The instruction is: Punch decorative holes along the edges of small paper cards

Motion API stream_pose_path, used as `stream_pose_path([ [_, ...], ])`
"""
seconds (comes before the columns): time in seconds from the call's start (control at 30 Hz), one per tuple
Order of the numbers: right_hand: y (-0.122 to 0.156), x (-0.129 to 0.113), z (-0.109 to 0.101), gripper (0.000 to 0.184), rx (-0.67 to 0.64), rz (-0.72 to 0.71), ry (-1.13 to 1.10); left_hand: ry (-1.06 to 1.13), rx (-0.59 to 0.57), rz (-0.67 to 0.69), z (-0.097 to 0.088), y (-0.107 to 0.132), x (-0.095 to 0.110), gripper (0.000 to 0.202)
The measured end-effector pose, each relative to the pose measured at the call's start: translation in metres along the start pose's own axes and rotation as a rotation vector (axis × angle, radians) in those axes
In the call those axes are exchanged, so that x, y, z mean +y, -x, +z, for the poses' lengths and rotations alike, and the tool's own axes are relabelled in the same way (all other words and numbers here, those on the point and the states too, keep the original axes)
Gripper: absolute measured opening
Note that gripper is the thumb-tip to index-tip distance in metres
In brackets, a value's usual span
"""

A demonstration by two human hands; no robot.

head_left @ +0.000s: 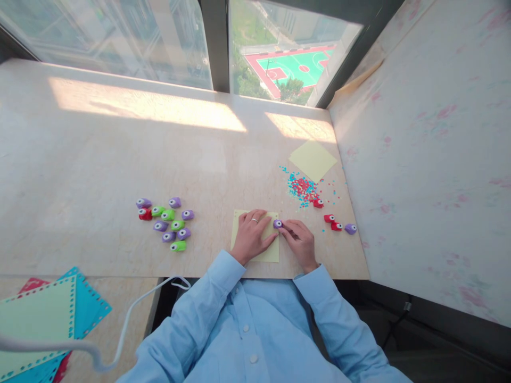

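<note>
A pale yellow sheet of paper (270, 256) lies near the front edge of the table. My left hand (250, 236), with a ring on one finger, rests flat across it, fingers stretched out and covering much of the sheet. At the paper's right edge sits a small purple craft punch (278, 224) with a round button on top. My right hand (299, 242) grips this punch from the right between thumb and fingers. A few small holes seem to show along the sheet's top edge. Whether the punch's button is pressed down I cannot tell.
Several purple, green and red punches (168, 215) lie to the left. On the right are red punches (336, 226), a purple punch (351, 229), a red and blue confetti pile (302, 187) and yellow sheets (313, 160). Hole-edged sheets (40, 314) lie lower left beside a white cable (126, 324).
</note>
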State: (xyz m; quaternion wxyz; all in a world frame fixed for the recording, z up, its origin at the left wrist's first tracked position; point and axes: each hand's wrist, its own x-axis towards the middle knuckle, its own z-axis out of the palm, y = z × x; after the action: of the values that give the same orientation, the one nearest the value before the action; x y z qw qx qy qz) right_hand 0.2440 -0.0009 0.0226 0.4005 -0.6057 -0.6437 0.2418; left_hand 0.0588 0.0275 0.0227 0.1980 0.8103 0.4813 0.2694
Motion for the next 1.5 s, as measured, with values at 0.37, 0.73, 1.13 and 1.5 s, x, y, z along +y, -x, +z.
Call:
stream_pose_path([
  [0.37,-0.031,-0.018,-0.009,0.031,-0.023,0.443,-0.324,0.025,0.017,-0.018,-0.003,-0.001,0.001,0.037],
  [0.73,-0.047,-0.017,-0.007,0.032,-0.288,0.441,-0.180,0.141,0.045,-0.081,-0.004,-0.001,0.003,0.031],
  [1.13,-0.074,-0.004,-0.003,0.025,-0.514,0.513,0.136,0.168,0.074,-0.082,-0.003,-0.001,0.002,0.032],
  [1.5,-0.077,-0.011,0.007,0.025,-0.451,0.510,0.211,0.162,0.097,-0.068,-0.002,0.000,0.001,0.031],
])
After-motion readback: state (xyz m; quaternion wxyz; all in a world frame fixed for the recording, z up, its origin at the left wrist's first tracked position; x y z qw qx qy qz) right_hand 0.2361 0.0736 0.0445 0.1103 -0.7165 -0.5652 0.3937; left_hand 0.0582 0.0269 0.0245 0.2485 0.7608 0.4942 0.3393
